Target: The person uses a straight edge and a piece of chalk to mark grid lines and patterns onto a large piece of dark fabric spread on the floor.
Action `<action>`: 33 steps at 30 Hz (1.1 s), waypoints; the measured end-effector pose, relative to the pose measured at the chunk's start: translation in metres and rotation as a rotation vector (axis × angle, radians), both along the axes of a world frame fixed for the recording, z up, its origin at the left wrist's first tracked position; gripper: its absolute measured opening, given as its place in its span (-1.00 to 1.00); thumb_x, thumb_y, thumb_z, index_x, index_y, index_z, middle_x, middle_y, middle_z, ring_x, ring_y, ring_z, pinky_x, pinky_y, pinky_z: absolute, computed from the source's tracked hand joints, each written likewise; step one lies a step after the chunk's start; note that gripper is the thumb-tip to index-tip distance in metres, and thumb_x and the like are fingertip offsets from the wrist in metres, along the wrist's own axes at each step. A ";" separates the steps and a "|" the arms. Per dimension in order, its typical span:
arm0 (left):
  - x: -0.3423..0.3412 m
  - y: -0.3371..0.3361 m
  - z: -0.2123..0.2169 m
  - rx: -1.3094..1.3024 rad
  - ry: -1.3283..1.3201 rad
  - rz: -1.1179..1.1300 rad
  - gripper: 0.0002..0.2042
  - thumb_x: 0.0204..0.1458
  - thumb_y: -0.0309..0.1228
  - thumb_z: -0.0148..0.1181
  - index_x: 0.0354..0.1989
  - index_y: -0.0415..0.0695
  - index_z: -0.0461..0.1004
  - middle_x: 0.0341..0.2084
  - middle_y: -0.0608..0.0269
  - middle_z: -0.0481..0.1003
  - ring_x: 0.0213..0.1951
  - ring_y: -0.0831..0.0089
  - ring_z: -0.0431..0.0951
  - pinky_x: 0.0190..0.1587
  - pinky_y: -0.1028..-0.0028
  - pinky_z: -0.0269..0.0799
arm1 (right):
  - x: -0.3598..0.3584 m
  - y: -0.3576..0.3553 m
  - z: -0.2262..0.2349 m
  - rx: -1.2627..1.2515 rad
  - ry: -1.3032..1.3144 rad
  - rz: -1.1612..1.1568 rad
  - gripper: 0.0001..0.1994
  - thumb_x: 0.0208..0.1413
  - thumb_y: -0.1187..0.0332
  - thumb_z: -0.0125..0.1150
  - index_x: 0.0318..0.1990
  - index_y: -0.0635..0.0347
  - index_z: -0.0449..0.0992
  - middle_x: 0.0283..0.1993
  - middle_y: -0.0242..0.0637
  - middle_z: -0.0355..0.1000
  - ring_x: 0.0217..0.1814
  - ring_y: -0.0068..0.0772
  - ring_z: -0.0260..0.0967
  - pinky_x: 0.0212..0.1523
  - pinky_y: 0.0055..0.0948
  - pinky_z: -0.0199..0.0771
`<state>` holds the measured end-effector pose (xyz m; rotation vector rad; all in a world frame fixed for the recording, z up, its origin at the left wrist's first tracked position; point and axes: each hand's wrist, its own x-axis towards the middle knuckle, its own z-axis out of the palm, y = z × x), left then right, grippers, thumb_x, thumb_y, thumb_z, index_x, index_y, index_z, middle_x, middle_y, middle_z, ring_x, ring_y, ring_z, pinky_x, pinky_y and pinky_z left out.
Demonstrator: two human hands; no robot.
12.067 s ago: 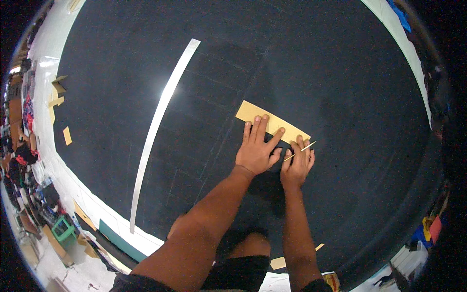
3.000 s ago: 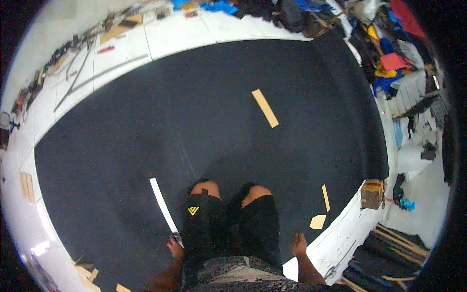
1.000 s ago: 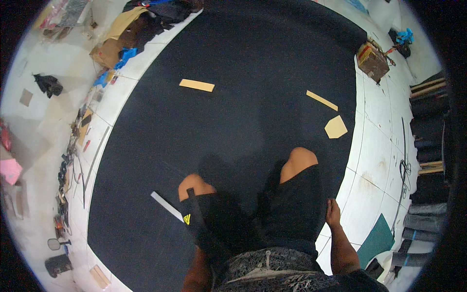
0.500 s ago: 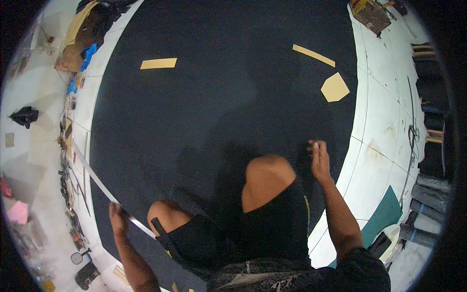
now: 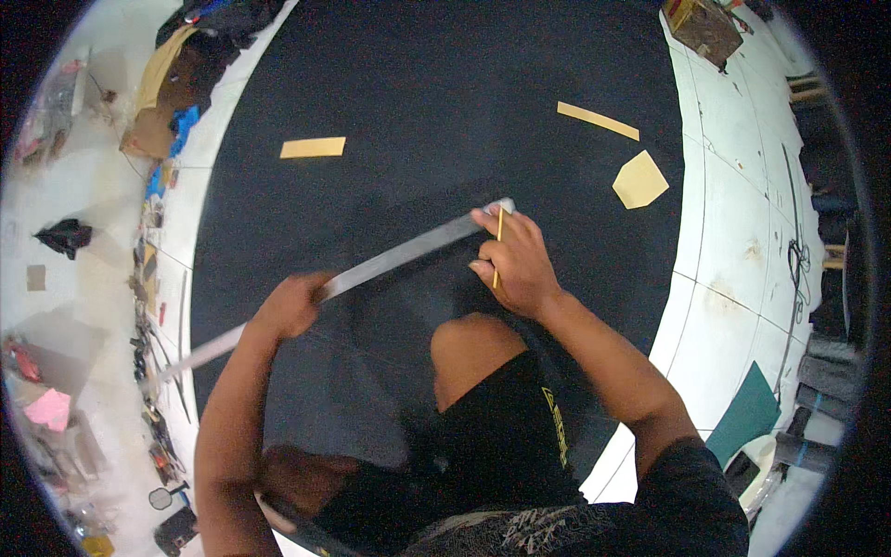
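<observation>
A long pale straightedge ruler [image 5: 401, 257] slants across the dark cloth [image 5: 408, 102], its lower end reaching past the cloth's left side. My left hand [image 5: 295, 304] is closed around the ruler near its middle. My right hand [image 5: 522, 265] holds a yellow pencil [image 5: 498, 243] against its fingers, while its fingertips touch the ruler's far upper end. Whether the ruler lies flat on the cloth or is slightly raised, I cannot tell.
Yellowish card pieces lie on the cloth: a short strip [image 5: 313, 148], a longer strip [image 5: 599, 121] and a pointed piece [image 5: 641, 180]. White floor tiles [image 5: 719, 251] border it. A box [image 5: 703, 32] stands far right; a green sheet [image 5: 748, 415] lies near right; clutter lines the left.
My left hand has brought the ruler up and rightward over the cloth. My right hand has moved left to the ruler's end, and the pencil now shows in it. My knees have shifted.
</observation>
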<state>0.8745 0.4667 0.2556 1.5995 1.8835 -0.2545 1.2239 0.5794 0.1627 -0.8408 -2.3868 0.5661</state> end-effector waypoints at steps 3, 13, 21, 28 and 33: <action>0.037 0.040 -0.037 -0.015 -0.112 -0.183 -0.63 0.17 -0.47 0.05 0.15 -0.04 0.50 -0.03 -0.11 0.56 0.06 -0.09 0.52 0.12 0.09 0.42 | -0.007 0.004 -0.018 0.045 -0.155 0.074 -0.69 0.19 0.11 0.25 -0.27 0.20 0.43 0.18 -0.06 0.43 0.32 0.06 0.30 0.42 0.07 0.01; 0.073 0.071 -0.118 -0.006 -0.400 -0.421 -0.76 0.26 -0.27 0.08 -0.04 -0.14 0.49 -0.10 -0.08 0.52 0.05 -0.07 0.49 0.10 0.07 0.41 | 0.043 -0.024 -0.069 -0.254 -0.355 -0.036 -0.54 0.07 -0.05 0.36 -0.36 0.18 0.36 -0.43 -0.07 0.44 -0.32 0.12 0.45 -0.26 0.06 0.38; 0.129 0.031 -0.216 -0.084 -0.569 -0.714 -0.75 0.24 -0.27 0.10 -0.03 -0.14 0.49 -0.12 -0.04 0.50 0.02 -0.03 0.48 0.11 0.08 0.38 | 0.133 -0.133 -0.092 -0.363 -0.534 -0.081 -0.75 0.19 0.22 0.28 -0.26 0.13 0.34 -0.35 -0.15 0.42 -0.22 -0.01 0.43 -0.18 -0.05 0.31; 0.157 0.046 -0.197 0.044 -0.374 -0.932 -0.65 0.14 -0.32 0.22 0.08 -0.14 0.48 -0.03 -0.02 0.46 0.12 -0.01 0.42 0.19 0.13 0.37 | 0.257 -0.239 -0.128 -0.221 -0.595 -0.469 -0.75 0.17 0.19 0.27 -0.22 0.13 0.40 -0.28 -0.13 0.40 -0.13 0.02 0.38 -0.02 -0.04 0.29; 0.066 0.087 -0.196 0.325 -0.207 -0.694 -0.62 0.13 -0.30 0.25 0.09 -0.18 0.47 0.03 -0.04 0.47 0.16 0.02 0.43 0.23 0.15 0.35 | 0.251 -0.212 -0.142 -0.076 -0.450 -0.622 -0.74 0.09 0.28 0.35 -0.21 0.16 0.40 0.08 0.05 0.42 0.14 0.14 0.35 0.17 0.01 0.27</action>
